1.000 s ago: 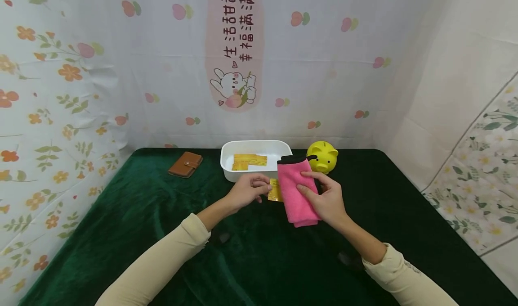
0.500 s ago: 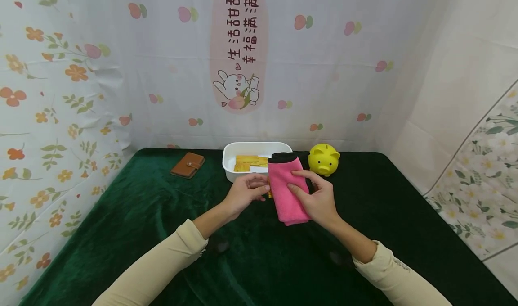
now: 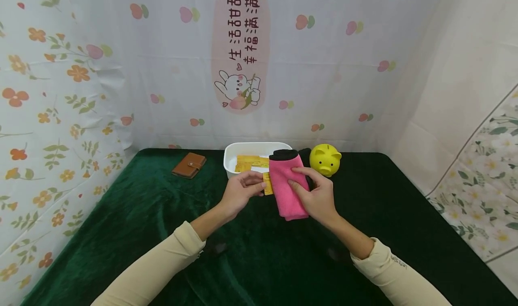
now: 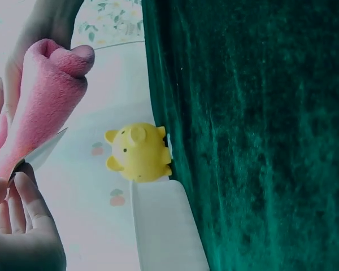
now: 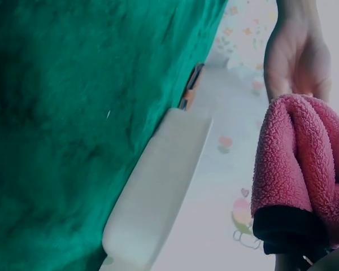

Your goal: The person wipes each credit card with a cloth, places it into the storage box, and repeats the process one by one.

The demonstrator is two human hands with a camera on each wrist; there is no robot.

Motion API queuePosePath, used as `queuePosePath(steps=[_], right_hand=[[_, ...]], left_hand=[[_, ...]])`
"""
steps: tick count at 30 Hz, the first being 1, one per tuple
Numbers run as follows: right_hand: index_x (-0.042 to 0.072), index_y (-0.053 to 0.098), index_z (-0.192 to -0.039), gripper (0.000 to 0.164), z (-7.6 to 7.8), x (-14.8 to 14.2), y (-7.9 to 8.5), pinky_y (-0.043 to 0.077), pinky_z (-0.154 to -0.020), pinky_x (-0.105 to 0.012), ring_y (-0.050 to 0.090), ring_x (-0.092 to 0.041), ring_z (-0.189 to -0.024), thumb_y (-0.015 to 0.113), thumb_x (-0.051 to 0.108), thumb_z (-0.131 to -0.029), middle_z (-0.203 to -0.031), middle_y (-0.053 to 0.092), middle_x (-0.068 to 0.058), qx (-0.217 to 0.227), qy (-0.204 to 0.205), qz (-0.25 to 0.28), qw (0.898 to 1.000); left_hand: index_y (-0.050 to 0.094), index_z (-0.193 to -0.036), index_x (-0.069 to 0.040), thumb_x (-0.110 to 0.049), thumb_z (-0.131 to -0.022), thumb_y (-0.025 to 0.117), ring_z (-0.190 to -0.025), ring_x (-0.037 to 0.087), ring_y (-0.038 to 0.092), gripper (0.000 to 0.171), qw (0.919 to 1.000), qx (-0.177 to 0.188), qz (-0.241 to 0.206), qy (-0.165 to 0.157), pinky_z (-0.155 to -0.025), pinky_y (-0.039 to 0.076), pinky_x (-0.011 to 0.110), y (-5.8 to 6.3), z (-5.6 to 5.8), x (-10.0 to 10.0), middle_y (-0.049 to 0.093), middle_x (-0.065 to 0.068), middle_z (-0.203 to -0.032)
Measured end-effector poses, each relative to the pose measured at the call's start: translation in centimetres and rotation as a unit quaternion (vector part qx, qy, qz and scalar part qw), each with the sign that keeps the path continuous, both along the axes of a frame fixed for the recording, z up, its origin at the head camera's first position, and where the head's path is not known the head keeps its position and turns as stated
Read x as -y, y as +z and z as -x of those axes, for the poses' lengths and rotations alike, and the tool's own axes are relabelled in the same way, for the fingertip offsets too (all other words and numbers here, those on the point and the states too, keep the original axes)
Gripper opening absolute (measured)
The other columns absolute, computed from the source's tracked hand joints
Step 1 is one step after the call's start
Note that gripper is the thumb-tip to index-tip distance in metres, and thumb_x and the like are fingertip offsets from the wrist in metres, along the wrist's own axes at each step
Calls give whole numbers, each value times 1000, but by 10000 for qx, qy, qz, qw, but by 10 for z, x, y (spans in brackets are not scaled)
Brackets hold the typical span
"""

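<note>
In the head view my left hand [image 3: 242,192] pinches the edge of a yellow card [image 3: 268,183] between thumb and fingers. A folded pink cloth [image 3: 286,186] with a black band at its upper end overlaps the card's right side. My right hand [image 3: 319,193] grips this cloth from the right, thumb on its front. From the left wrist, the card [image 4: 45,149] appears as a thin sheet, held against the cloth [image 4: 51,96] by the left fingers. The right wrist view shows the cloth's fluffy folds [image 5: 282,158] and black band [image 5: 288,226], with most of the right hand hidden.
Behind the hands stands a white tray [image 3: 230,150] with several yellow cards [image 3: 247,159] in it. A yellow piggy bank [image 3: 325,160] is to its right, a brown wallet [image 3: 189,165] to its left. Dark green velvet [image 3: 133,216] covers the table; printed curtains [image 3: 332,85] hang behind.
The right hand and pink cloth have moved left toward the left hand. The cloth covered nearly all of the card half a second ago; now more of the card shows beside it.
</note>
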State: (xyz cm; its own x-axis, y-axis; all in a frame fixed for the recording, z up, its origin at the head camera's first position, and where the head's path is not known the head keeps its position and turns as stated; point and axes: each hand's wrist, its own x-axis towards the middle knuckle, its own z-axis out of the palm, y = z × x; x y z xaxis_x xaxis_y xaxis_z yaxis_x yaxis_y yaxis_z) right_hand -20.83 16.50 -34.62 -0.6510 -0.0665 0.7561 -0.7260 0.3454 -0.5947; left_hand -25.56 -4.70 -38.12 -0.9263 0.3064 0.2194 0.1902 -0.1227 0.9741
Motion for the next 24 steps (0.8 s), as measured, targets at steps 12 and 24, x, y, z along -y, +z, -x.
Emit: queuePosePath(steps=[12,24], right_hand=[[-8,70,-107,27,15,-21,-11,52,-65,-17,60,-20,-74,74,-12,-80,-103,70,-24,131,-531,-104,9984],[-7,69,-111,27,13,-31,-13,51,-64,-16,58,-16,-74,74,-7,-84,-113,68,-23,609,-708,-111,9956]], left_hand=[[62,-112,6,-2,-92,68,-96,25,70,22,9998,-70,-15,205,-84,58,39,2,4,8,70,20,-111],[65,-118,7,-1,-94,66,-97,22,70,26,9999,-50,-86,94,-85,57,41,4,6,14,68,22,-116]])
